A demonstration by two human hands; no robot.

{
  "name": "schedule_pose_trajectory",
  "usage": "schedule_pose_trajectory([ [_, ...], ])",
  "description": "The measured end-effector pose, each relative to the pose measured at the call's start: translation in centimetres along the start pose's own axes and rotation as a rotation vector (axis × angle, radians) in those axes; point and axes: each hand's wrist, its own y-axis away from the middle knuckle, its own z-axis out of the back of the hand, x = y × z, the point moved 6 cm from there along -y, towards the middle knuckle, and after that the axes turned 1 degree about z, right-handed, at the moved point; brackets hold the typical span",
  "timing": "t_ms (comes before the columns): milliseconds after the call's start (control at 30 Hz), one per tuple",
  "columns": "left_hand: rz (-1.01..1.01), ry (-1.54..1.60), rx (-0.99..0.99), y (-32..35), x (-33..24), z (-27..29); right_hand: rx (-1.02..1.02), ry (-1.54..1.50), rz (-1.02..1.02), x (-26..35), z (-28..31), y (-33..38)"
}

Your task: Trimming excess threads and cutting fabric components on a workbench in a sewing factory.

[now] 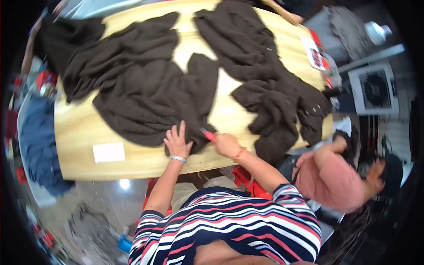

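A dark brown knit garment [141, 97] lies spread and wrinkled over the table's near middle. My left hand [177, 140] rests flat on its near edge, fingers apart and holding nothing. Closed around a small tool [209, 135] with a pinkish-red handle and thin metal tip is my right hand [227, 145]. The tip points left onto the garment's lower right part, a short way from my left hand. Blur hides the tool's exact kind.
More dark brown garments [238, 39] lie at the right of the pale wooden table [79, 132]. A white paper [108, 152] sits near left. Blue cloth [42, 141] is heaped beyond the left edge. At right, a person in a pink top [340, 176] sits close to the table.
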Motion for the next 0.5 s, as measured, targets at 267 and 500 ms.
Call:
schedule_pose_trajectory([
  [267, -0.184, 0.983, -0.07, -5.8, -2.8, 5.9, -0.058, -0.288, 0.083, -0.9, 7.1, 5.7],
  [500, -0.545, 1.508, -0.022, -10.1, -21.1, 21.0, -0.551, -0.737, 0.156, -4.0, 15.3, 13.4],
])
